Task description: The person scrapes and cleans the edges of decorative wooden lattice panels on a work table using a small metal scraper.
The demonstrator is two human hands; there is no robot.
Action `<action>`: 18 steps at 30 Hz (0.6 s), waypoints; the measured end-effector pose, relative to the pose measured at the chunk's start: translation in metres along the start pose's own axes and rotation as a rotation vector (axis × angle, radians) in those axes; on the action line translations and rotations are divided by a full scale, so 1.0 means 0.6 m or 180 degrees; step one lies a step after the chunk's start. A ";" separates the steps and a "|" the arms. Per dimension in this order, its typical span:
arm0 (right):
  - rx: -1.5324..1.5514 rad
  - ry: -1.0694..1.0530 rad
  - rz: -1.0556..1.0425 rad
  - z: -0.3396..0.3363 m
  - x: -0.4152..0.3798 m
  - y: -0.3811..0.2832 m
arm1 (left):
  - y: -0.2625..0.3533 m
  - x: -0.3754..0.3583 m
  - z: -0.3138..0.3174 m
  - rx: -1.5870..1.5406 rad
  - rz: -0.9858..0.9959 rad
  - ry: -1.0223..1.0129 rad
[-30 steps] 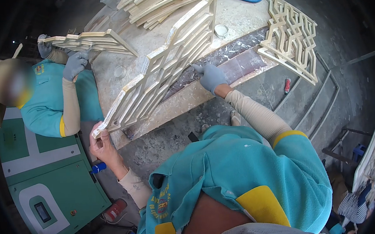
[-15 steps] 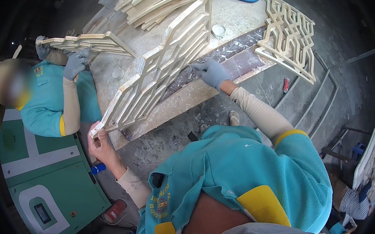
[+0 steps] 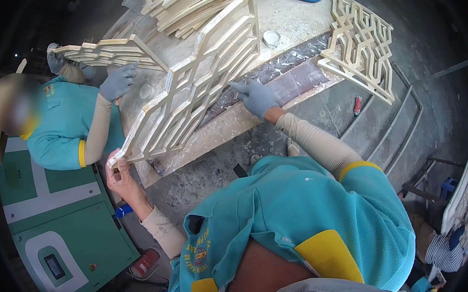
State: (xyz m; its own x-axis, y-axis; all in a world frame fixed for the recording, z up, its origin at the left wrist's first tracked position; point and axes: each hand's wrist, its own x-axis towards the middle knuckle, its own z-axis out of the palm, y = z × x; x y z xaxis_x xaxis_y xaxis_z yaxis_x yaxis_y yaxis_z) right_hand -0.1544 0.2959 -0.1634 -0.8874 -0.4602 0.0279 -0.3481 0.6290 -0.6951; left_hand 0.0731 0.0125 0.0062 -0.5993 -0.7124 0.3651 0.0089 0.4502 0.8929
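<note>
Over the worktop's point(image 3: 301, 17) near edge, one pale openwork wooden lattice panel point(image 3: 168, 80) slants between the hands: the bare left hand point(image 3: 121, 180) pinches its corner; the grey-gloved right hand point(image 3: 258, 97) extends its index finger alongside, grip unclear. A second lattice panel point(image 3: 337, 45) overhangs the right edge; a co-worker point(image 3: 61, 125) holds a third point(image 3: 150, 52).
</note>
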 end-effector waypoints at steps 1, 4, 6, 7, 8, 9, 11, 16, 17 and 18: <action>-0.0117 0.0066 -0.0082 -0.002 -0.002 -0.012 | 0.002 0.001 0.001 0.0009 0.0008 0.0011; -0.0210 -0.0749 0.0305 -0.053 0.012 -0.018 | 0.003 0.000 0.000 0.0015 -0.0006 0.0025; -0.0081 -0.0521 0.0167 -0.057 0.008 -0.006 | 0.001 0.001 -0.003 0.0050 0.0003 0.0003; 0.0041 -0.0294 0.0024 -0.058 0.008 -0.001 | 0.000 0.002 -0.003 0.0080 0.0010 -0.0012; 0.0030 -0.0287 0.0025 -0.052 0.009 0.000 | 0.000 0.002 0.000 0.0067 0.0010 -0.0013; 0.0064 -0.0127 -0.0075 -0.037 0.007 -0.002 | 0.001 0.001 0.000 0.0070 0.0025 0.0005; 0.0095 0.0037 -0.0188 -0.017 0.008 -0.014 | 0.002 0.001 0.000 0.0070 0.0047 0.0034; -0.1200 0.0399 -0.0295 -0.002 0.030 0.013 | -0.004 0.003 -0.003 -0.0020 0.0019 -0.0028; -0.1194 0.0389 -0.0293 -0.005 0.032 0.022 | -0.003 0.003 -0.006 -0.0010 0.0012 -0.0029; -0.1313 0.0512 -0.0394 -0.012 0.036 0.034 | -0.004 0.003 -0.004 -0.0015 0.0001 -0.0011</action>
State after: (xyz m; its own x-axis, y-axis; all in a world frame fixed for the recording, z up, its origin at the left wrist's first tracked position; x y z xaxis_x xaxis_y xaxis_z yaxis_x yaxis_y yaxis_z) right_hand -0.1830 0.3033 -0.1716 -0.8559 -0.4649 0.2266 -0.5167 0.7873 -0.3363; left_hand 0.0740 0.0087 0.0052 -0.6020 -0.7104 0.3646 0.0129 0.4479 0.8940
